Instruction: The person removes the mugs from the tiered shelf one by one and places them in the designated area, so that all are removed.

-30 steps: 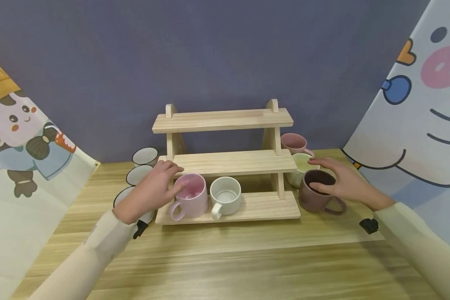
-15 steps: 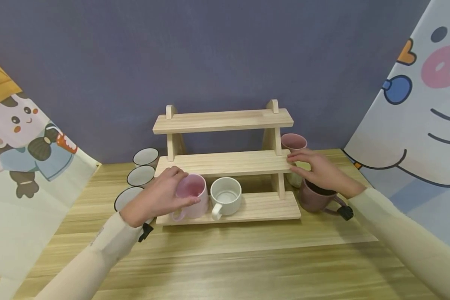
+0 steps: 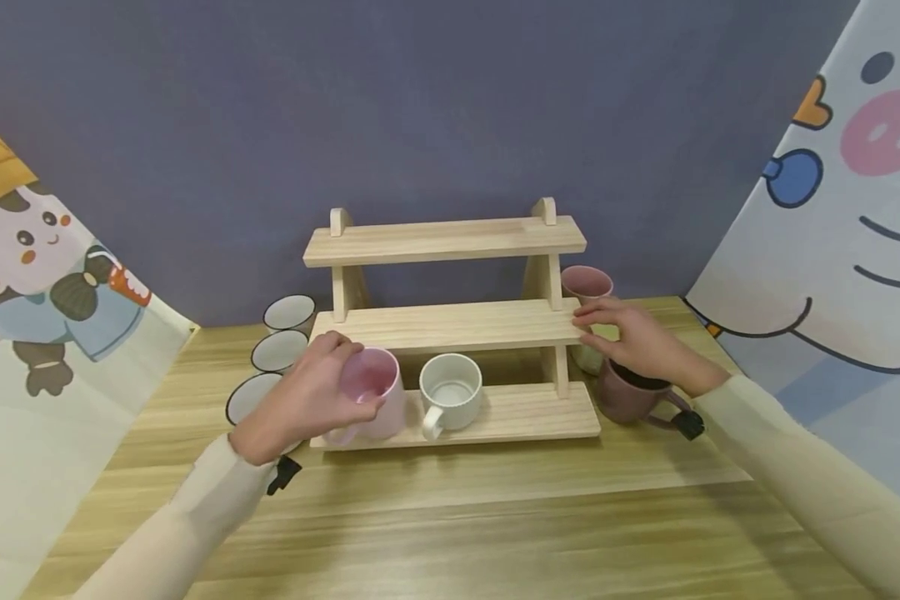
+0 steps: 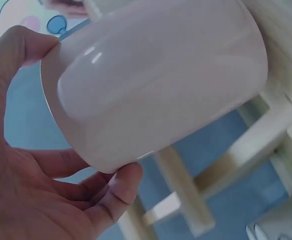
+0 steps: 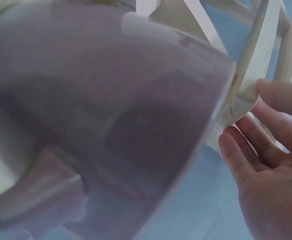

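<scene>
On the bottom tier of a wooden three-tier shelf stands a pink mug, its handle toward the front left. My left hand holds that mug by its rim; the left wrist view shows thumb and fingers on opposite sides of the mug. A white ribbed mug sits to its right, apart from it. At the shelf's middle tier, my right hand pinches the right end of the board, thumb and fingers on either side. Beneath this hand is a dark brown mug, large in the right wrist view.
Several white dark-rimmed cups line up left of the shelf, partly behind my left hand. Right of it stand a reddish-pink mug and a pale green cup, mostly covered by my hand. A dark blue backdrop rises behind.
My right hand has left the brown mug's rim area and taken hold of the middle board's end. My left hand has closed on the pink mug, which has shifted slightly left.
</scene>
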`<state>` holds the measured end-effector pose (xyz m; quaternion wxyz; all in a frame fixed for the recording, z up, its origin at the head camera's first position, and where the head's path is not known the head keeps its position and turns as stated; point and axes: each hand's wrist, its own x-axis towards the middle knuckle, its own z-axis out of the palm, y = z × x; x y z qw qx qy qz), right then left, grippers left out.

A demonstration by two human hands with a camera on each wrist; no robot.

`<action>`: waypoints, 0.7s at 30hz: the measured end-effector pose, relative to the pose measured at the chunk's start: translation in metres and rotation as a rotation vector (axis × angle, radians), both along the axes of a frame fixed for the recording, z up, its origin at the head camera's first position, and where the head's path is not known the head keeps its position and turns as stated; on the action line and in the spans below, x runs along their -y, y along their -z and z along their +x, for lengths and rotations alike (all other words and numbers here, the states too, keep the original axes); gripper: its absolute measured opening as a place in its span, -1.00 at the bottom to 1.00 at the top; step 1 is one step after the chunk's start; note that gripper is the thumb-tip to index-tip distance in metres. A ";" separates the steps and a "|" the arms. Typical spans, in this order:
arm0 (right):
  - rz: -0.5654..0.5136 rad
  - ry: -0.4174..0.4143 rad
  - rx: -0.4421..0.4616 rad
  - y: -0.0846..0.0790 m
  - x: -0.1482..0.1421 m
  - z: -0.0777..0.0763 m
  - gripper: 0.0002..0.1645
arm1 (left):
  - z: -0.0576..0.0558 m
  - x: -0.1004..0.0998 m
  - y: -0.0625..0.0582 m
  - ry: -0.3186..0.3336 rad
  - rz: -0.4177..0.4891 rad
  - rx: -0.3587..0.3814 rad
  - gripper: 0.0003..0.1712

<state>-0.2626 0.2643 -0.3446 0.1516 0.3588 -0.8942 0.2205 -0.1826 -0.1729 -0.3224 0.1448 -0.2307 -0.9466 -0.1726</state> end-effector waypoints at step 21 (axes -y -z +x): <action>0.025 0.063 0.047 -0.002 0.006 0.003 -0.72 | 0.090 0.103 0.028 -0.114 0.032 -0.178 -0.28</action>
